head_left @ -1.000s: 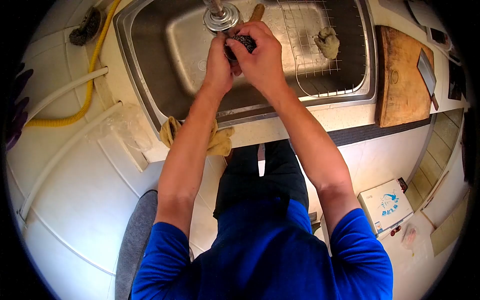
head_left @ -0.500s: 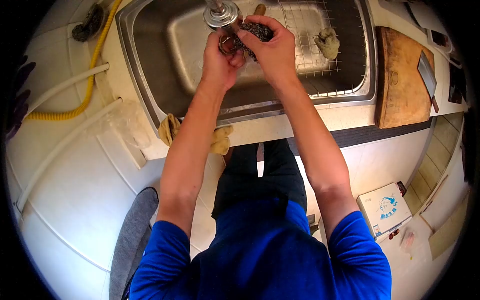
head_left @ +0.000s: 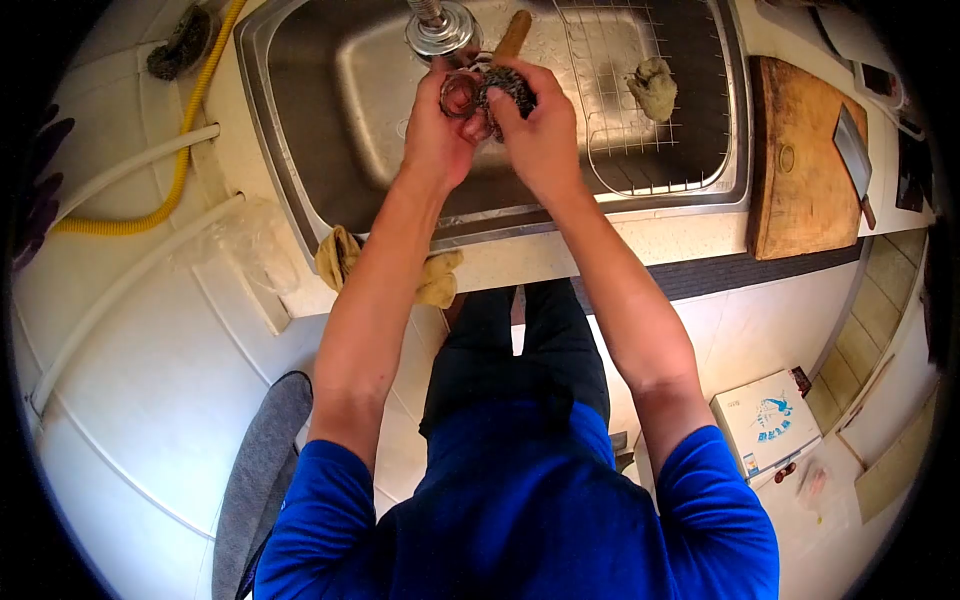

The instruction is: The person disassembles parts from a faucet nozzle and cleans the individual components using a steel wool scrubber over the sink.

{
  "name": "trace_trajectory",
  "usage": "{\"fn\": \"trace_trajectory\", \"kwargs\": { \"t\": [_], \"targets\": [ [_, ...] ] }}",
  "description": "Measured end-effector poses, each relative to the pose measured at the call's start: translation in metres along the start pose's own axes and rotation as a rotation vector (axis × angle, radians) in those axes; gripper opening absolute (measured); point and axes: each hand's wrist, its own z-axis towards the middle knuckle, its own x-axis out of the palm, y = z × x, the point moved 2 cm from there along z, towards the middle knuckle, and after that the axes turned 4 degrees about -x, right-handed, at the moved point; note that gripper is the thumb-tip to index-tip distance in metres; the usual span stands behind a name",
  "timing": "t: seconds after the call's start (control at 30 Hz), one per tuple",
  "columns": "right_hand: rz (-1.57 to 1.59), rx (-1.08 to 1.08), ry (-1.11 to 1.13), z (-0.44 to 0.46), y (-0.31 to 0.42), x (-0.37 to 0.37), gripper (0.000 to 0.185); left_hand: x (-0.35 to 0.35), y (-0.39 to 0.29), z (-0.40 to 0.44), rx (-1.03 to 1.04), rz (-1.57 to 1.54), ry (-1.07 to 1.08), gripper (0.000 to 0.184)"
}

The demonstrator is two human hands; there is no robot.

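Note:
Over the sink, close under the faucet (head_left: pixel 443 28), my two hands are held together. My left hand (head_left: pixel 440 130) is closed round a small item with a shiny round rim (head_left: pixel 460 95); its kind is not clear. Pressed against that item is a dark steel wool scourer (head_left: pixel 510 90), gripped by my right hand (head_left: pixel 543 130). A wooden handle (head_left: pixel 513 35) sticks out beyond my fingers. Its lower end is hidden, so I cannot tell whether it belongs to the held item.
The steel sink (head_left: pixel 375 75) has a wire rack (head_left: pixel 610 120) at its right, with a pale crumpled cloth (head_left: pixel 653 90) on it. A cutting board (head_left: pixel 800 160) with a cleaver (head_left: pixel 853 150) lies further right. Gloves (head_left: pixel 437 280) hang over the front edge. A yellow hose (head_left: pixel 185 170) runs at the left.
Both hands have come slightly down toward me, away from the faucet. My right hand has shifted left with the scourer, and more of the wooden handle shows.

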Motion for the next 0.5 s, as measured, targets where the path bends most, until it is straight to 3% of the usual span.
{"fn": "trace_trajectory", "kwargs": {
  "t": [0.07,0.13,0.27,0.33,0.43,0.5],
  "targets": [
    [0.026,-0.050,-0.080,0.004,0.013,-0.004,0.030,0.004,0.002,0.001,0.025,0.008,0.034,0.030],
    [0.172,0.090,-0.009,0.006,0.021,-0.004,0.027,0.010,0.002,0.000,0.024,-0.018,-0.001,0.030],
    [0.199,0.160,-0.001,0.015,0.024,0.002,0.026,0.017,0.000,0.006,0.046,0.009,-0.033,0.033],
    [-0.013,-0.022,-0.083,0.024,0.020,0.006,0.022,0.023,-0.002,0.007,0.151,0.195,-0.165,0.025],
    [-0.130,-0.202,-0.083,0.018,0.021,0.023,0.018,0.040,-0.002,0.007,0.299,0.173,-0.260,0.022],
    [-0.131,-0.153,-0.120,0.026,0.019,0.015,0.017,0.035,-0.010,0.009,0.263,0.267,-0.201,0.021]
  ]
}}
